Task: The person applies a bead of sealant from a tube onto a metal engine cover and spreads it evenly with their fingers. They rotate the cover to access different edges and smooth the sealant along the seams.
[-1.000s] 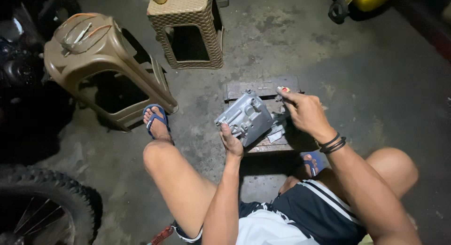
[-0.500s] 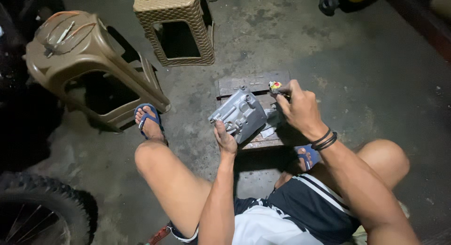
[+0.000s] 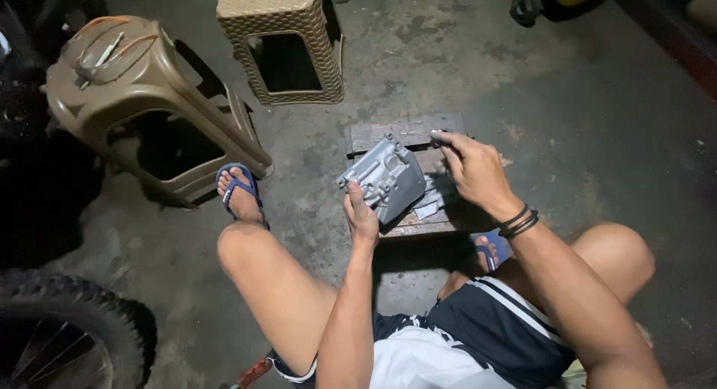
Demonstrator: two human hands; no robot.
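Since half a second ago, right hand [image 3: 472,169] has lifted slightly off the metal casing [image 3: 385,178]; its fingertips pinch a small dark tool, kind unclear. Left hand [image 3: 361,215] grips the casing's lower edge. Casing: dull grey cast metal, ribbed, tilted on a worn wooden board [image 3: 407,134] on rough concrete. Crumpled rag [image 3: 433,198] just beside. Beyond: brown plastic stool [image 3: 142,98], woven-pattern stool [image 3: 287,42].
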